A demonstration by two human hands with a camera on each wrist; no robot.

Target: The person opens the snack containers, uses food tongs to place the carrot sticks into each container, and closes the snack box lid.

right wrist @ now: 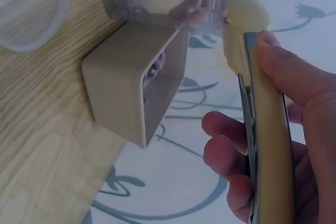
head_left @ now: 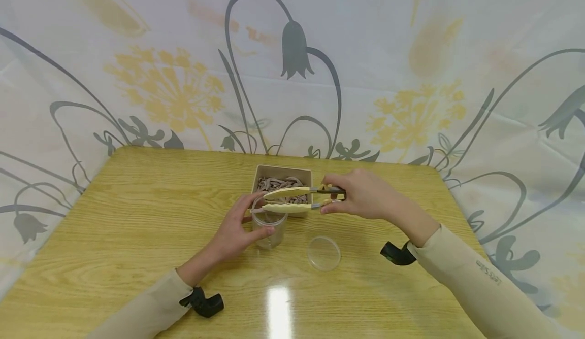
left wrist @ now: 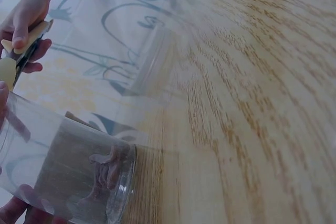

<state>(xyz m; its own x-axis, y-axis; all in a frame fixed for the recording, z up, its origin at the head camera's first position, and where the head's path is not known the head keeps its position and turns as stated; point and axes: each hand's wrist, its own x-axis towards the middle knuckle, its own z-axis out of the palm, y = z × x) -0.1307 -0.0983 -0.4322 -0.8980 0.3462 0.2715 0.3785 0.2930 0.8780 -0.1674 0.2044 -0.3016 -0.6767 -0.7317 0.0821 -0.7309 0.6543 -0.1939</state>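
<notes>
My left hand (head_left: pixel 239 225) grips a clear plastic jar (head_left: pixel 269 235) standing on the table, fingers and thumb round its sides. A few brownish-grey strips (left wrist: pixel 106 170) lie at the jar's bottom in the left wrist view. My right hand (head_left: pixel 361 194) holds tongs (head_left: pixel 315 190) with pale yellow heads. Their tips reach over the jar's mouth, and a thin strip (left wrist: pixel 18 125) shows just inside the mouth in the left wrist view; I cannot tell whether the tongs pinch it. Behind the jar, a beige rectangular box (right wrist: pixel 118 82) holds many more strips (head_left: pixel 279 182).
A clear round lid (head_left: pixel 324 253) lies flat on the wooden table (head_left: pixel 160 202), to the right of the jar. A patterned cloth (head_left: pixel 292 100) hangs behind the table's far edge. Black wrist mounts (head_left: pixel 207 303) stick out from both sleeves.
</notes>
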